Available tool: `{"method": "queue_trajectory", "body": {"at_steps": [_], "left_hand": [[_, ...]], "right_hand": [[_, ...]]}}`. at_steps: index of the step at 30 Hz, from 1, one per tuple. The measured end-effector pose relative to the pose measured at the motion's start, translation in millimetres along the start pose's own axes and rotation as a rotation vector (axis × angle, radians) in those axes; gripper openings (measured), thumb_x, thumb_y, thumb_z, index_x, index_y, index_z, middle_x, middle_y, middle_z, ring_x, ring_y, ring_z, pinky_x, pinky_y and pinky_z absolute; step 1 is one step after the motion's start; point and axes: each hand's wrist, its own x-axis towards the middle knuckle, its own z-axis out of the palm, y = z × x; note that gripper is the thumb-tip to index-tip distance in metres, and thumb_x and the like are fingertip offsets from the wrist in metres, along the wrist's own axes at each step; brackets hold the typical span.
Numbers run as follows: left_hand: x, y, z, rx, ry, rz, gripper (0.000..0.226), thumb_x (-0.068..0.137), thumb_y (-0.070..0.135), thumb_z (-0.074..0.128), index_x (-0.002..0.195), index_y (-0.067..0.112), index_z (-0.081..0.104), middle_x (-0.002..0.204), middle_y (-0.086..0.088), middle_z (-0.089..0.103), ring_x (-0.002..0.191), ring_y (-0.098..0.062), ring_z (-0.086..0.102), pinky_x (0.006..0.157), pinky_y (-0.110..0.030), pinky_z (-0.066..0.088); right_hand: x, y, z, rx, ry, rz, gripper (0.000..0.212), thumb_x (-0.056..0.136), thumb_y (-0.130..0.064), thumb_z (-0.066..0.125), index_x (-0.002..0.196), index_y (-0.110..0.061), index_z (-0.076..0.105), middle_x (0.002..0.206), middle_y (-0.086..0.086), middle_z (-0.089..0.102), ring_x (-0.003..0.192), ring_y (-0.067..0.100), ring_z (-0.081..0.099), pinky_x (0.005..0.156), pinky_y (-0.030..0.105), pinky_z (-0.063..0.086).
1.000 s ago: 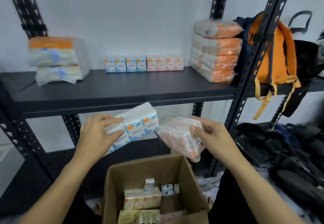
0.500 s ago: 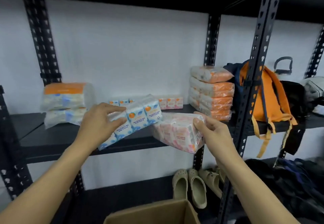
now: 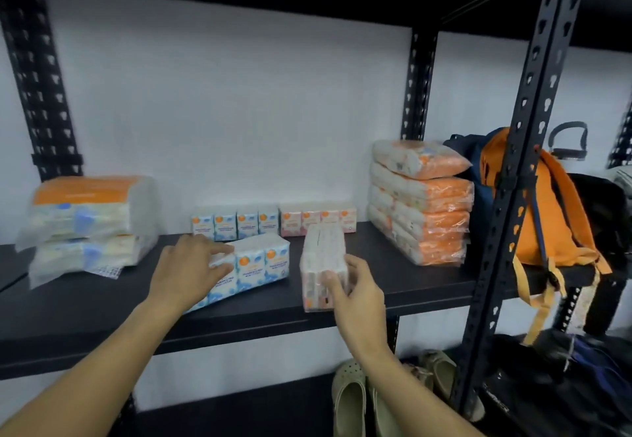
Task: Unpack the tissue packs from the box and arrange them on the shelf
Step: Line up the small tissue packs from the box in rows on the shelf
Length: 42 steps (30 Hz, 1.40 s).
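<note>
Print on the wrappers is blurred and unreadable, and the left hand [image 3: 186, 270] covers the near end of the blue tissue pack [image 3: 251, 269]. Left hand curls over that blue pack, thumb and fingers gripping its end as it lies on the black shelf [image 3: 393, 286]; right hand [image 3: 355, 287] grips the near end of the pink tissue pack [image 3: 323, 262], standing on the shelf just beside the blue one. Both are soft blocks in glossy clear film, in front of a row of small packs [image 3: 273, 221] at the wall.
</note>
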Motion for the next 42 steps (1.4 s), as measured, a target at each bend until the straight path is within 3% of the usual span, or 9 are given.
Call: {"method": "queue_trajectory", "body": {"at_steps": [5,10,14,17,20,23,27,34,42], "left_hand": [[16.6,-12.5,3.5,-0.018,-0.093,0.004,0.037,0.088,0.041,0.068,0.124,0.038,0.065,0.131,0.004,0.063,0.118,-0.020,0.058,0.096,-0.042,0.049],[20.9,-19.5,16.9,-0.086,-0.094,-0.007,0.038,0.090,0.032,0.067,0.128,0.033,0.062,0.138,0.005,0.059,0.123,-0.020,0.056,0.099,-0.040,0.047],[14.8,-27.1,27.3,-0.049,0.006,0.047,0.037,0.088,0.033,0.069,0.124,0.031,0.066,0.132,0.006,0.064,0.118,-0.021,0.060,0.099,-0.039,0.046],[12.1,-29.8,32.9,-0.015,0.065,0.074,0.037,0.084,0.039,0.060,0.119,0.030,0.068,0.122,0.006,0.068,0.106,-0.020,0.064,0.092,-0.039,0.048],[11.2,-29.9,38.1,0.032,0.101,0.076,0.043,0.080,0.044,0.050,0.116,0.031,0.068,0.116,0.008,0.069,0.101,-0.018,0.065,0.087,-0.037,0.047],[12.2,-31.2,40.7,0.047,0.115,0.081,0.049,0.079,0.049,0.043,0.116,0.030,0.069,0.115,0.007,0.070,0.103,-0.018,0.065,0.087,-0.038,0.047],[14.0,-33.3,44.8,0.070,0.124,0.077,0.052,0.079,0.051,0.041,0.118,0.030,0.069,0.118,0.006,0.069,0.107,-0.019,0.064,0.091,-0.040,0.047],[15.1,-33.6,52.8,0.107,0.130,0.068,0.053,0.081,0.051,0.041,0.119,0.028,0.070,0.119,0.002,0.069,0.109,-0.022,0.064,0.094,-0.043,0.046],[21.2,-31.3,57.7,0.141,0.125,0.034,0.050,0.081,0.049,0.042,0.119,0.029,0.068,0.117,0.004,0.069,0.107,-0.019,0.063,0.093,-0.040,0.043]], "right_hand": [[14.4,-10.5,-0.3,-0.300,-0.122,-0.085,0.048,0.091,-0.061,0.050,0.128,-0.031,0.052,0.113,-0.012,0.063,0.102,0.012,0.062,0.091,0.042,0.052],[77.8,-14.1,-26.1,-0.360,-0.327,-0.315,0.039,0.093,-0.012,0.048,0.130,-0.022,0.058,0.135,-0.003,0.054,0.124,0.015,0.050,0.106,0.028,0.039],[125.3,-7.4,-32.3,-0.724,-0.652,-0.449,0.078,0.089,0.004,0.046,0.153,-0.037,0.029,0.163,-0.010,0.020,0.150,0.011,0.015,0.121,0.025,0.011],[144.5,-7.0,-21.7,-0.976,-0.775,-0.582,0.099,0.087,0.003,0.053,0.155,-0.046,0.000,0.165,-0.016,-0.004,0.152,0.009,-0.006,0.123,0.032,0.003],[153.9,-14.1,-9.3,-1.061,-0.824,-0.730,0.108,0.085,-0.002,0.061,0.153,-0.043,-0.012,0.163,-0.018,-0.013,0.151,0.009,-0.014,0.124,0.036,0.000],[158.2,-19.9,-4.1,-1.068,-0.894,-0.765,0.100,0.086,-0.006,0.063,0.157,-0.040,0.001,0.165,-0.016,0.001,0.152,0.009,-0.004,0.123,0.034,0.003],[164.2,-18.1,-5.9,-0.988,-0.890,-0.691,0.084,0.088,-0.011,0.066,0.155,-0.039,0.024,0.160,-0.014,0.029,0.148,0.011,0.025,0.120,0.040,0.027],[181.1,-3.6,-5.5,-1.067,-0.753,-0.511,0.085,0.077,-0.044,0.069,0.152,-0.043,0.029,0.155,-0.012,0.038,0.139,0.015,0.038,0.107,0.041,0.043],[200.1,4.3,5.4,-1.181,-0.676,-0.387,0.087,0.075,-0.041,0.071,0.150,-0.048,0.027,0.156,-0.012,0.036,0.141,0.016,0.034,0.103,0.043,0.046]]}}
